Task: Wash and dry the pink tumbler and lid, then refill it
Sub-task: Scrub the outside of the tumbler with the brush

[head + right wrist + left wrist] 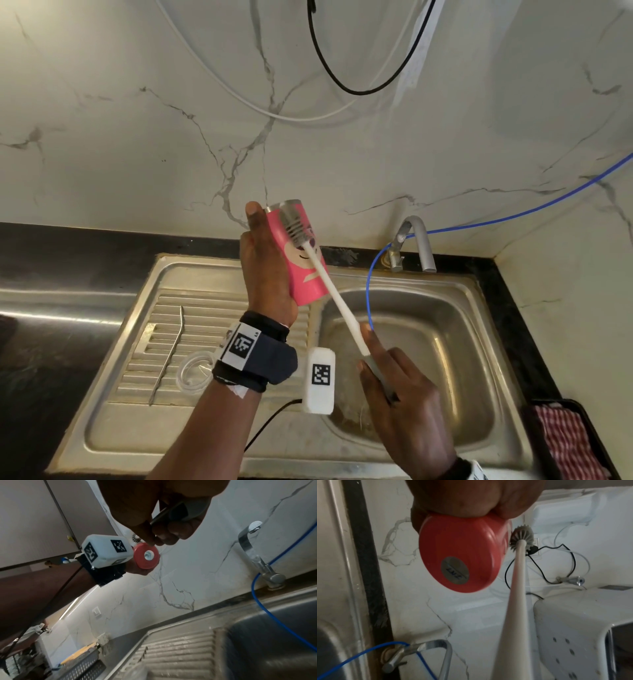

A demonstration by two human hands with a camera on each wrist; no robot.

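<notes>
My left hand grips the pink tumbler, holding it up over the sink's drainboard with its open steel rim pointing away from me. Its round pink base faces the left wrist camera and shows again as the tumbler base in the right wrist view. My right hand holds the handle of a long white bottle brush. The grey brush head lies against the tumbler's outer side near the rim. The clear lid rests on the drainboard, partly hidden by my left wrist.
A bent metal straw lies on the ribbed drainboard. The steel basin is to the right, with a tap and a blue hose dropping into it. A red checked cloth sits in a black tray at far right.
</notes>
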